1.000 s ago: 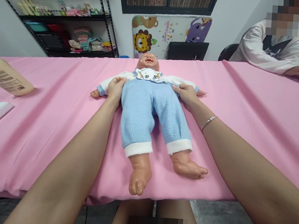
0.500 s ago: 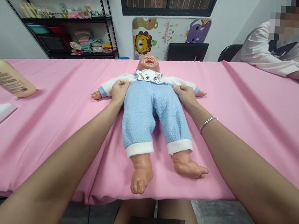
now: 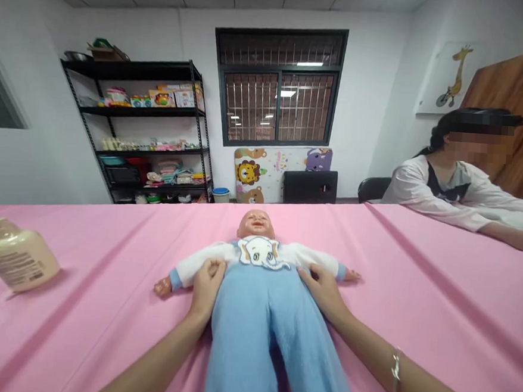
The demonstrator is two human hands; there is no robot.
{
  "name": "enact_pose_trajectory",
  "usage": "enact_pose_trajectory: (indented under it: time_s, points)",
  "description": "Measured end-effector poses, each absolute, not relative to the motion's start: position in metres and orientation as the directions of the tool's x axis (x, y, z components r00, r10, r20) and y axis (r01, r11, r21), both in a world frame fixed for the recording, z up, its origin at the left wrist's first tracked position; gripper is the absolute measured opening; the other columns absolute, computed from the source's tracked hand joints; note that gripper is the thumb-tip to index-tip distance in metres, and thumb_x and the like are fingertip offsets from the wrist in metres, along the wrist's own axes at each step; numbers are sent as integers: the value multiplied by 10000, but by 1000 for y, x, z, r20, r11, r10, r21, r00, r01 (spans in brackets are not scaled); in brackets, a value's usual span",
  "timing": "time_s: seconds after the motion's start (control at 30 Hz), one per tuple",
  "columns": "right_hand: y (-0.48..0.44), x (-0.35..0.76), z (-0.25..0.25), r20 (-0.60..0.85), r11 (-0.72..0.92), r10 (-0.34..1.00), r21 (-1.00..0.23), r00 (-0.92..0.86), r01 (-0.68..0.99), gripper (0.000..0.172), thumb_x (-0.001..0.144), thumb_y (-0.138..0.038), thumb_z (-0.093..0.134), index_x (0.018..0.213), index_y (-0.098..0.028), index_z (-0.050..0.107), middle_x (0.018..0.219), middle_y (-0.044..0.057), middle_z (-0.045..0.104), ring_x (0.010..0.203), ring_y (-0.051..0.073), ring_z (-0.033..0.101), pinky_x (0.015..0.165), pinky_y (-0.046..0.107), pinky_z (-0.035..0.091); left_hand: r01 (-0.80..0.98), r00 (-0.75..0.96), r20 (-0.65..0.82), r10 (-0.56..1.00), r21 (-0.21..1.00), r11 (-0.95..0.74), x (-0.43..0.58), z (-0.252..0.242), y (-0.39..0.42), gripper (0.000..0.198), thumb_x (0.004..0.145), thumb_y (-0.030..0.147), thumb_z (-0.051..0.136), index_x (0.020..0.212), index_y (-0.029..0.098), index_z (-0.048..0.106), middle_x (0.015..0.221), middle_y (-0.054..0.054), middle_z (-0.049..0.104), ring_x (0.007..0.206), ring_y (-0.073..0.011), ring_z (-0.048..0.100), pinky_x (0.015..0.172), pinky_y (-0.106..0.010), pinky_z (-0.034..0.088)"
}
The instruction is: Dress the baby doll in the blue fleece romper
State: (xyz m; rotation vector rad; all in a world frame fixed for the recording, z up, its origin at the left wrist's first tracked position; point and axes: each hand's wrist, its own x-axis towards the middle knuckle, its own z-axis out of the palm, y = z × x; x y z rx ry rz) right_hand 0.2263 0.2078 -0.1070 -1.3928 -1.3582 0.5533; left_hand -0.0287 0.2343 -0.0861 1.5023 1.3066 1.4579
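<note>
Pink tablecloth [image 3: 421, 273] — baby doll [image 3: 253, 315] under both hands [image 3: 205, 290] [image 3: 324, 293]

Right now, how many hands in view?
3: the person's left hand and right hand on the baby doll; a seated co-worker's hand on the pink cloth, far right. The co-worker's other hand may be hidden.

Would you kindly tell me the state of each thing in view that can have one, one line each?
Pale-blue-trousered baby doll: lying face up, dressed.
Left hand: resting on doll's white top.
Right hand: resting on doll's waist.
Beige plastic pump bottle: resting on pink cloth.
Dark-framed barred window: shut.
</note>
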Motion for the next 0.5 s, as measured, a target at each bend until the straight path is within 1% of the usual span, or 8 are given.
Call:
enact_pose_trajectory:
  time_s: [0.07, 0.13, 0.23, 0.33, 0.4, 0.5]
  points:
    - [211, 226, -114, 323, 215, 915, -897, 242, 386, 422, 763, -617, 499, 577, -243, 435, 598, 20, 483, 647, 274, 495, 631, 384, 358, 200, -128, 279, 952, 947, -251, -30, -86, 233, 264, 752, 501, 577, 715, 249, 508, 779, -29, 622, 856, -273, 631, 824, -405, 487]
    - [213, 228, -120, 290, 201, 928, -919, 236, 339, 428, 768, -622, 511, 606, -226, 491, 639, 26, 517, 677, 259, 507, 645, 367, 381, 193, -122, 245, 962, 956, -220, -30, -86, 232, 295, 758, 521, 574, 736, 234, 509, 793, -30, 628, 865, -264, 628, 832, -381, 485]
    - [213, 231, -124, 244, 162, 924, -947, 295, 276, 454, 771, -651, 512, 672, -209, 549, 698, 34, 549, 725, 249, 521, 678, 357, 404, 201, -118, 247, 962, 955, -220, -30, -87, 231, 300, 776, 521, 565, 762, 225, 518, 817, -34, 629, 873, -259, 618, 831, -364, 473]
    - [212, 233, -123, 220, 131, 903, -959, 369, 252, 477, 776, -681, 498, 665, -217, 516, 685, 28, 506, 708, 236, 491, 674, 360, 397, 211, -135, 249, 959, 953, -218, -29, -86, 228, 282, 802, 504, 555, 780, 227, 508, 800, -26, 613, 825, -246, 599, 766, -349, 462]
    - [211, 233, -121, 216, 127, 907, -959, 361, 254, 481, 770, -684, 512, 631, -224, 493, 669, 28, 477, 689, 235, 474, 664, 371, 388, 236, -149, 263, 953, 946, -224, -27, -85, 223, 265, 820, 497, 548, 819, 235, 505, 737, -2, 579, 751, -227, 573, 718, -334, 449]
    - [208, 231, -119, 235, 148, 903, -956, 360, 254, 437, 760, -661, 538, 623, -247, 507, 682, 45, 501, 712, 272, 516, 692, 420, 415, 300, -156, 333, 930, 913, -277, -23, -81, 216, 262, 844, 504, 531, 912, 252, 503, 660, 33, 488, 672, -210, 521, 683, -324, 439]
